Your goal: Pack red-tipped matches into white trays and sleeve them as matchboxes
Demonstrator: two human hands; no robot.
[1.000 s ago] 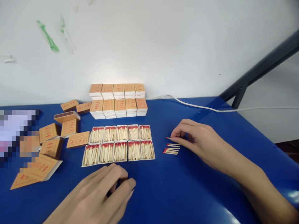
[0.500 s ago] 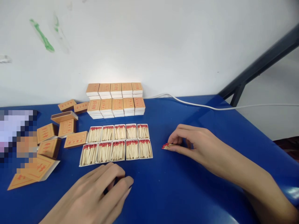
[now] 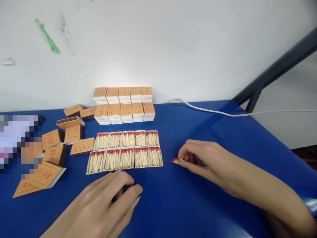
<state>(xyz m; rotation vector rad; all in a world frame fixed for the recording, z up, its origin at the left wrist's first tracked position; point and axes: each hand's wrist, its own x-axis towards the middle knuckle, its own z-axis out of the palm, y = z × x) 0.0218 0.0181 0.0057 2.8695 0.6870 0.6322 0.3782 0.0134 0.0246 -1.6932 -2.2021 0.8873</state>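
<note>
My right hand (image 3: pixel 198 153) is closed in a pinch on a small bunch of matches (image 3: pixel 177 160), their red heads pointing left, low over the blue table. To its left lie two rows of open matchbox trays (image 3: pixel 156 166) filled with wooden matches, red heads toward the wall. Just in front of the near row rests my left hand (image 3: pixel 106 201). Its fingers are loosely bent with a gap between them, and nothing shows in them; the fingertips are partly hidden.
Stacked closed matchboxes (image 3: pixel 125 110) stand in two rows against the white wall (image 3: pixel 188 49). Loose matchbox sleeves (image 3: pixel 74 134) lie scattered on the left, near a pixelated device (image 3: pixel 17 135). A white cable (image 3: pixel 210 110) crosses the back of the blue table (image 3: pixel 188 205).
The view has shifted slightly. My right hand has sunk a little with the matches still in its pinch. My left hand has hardly moved.
</note>
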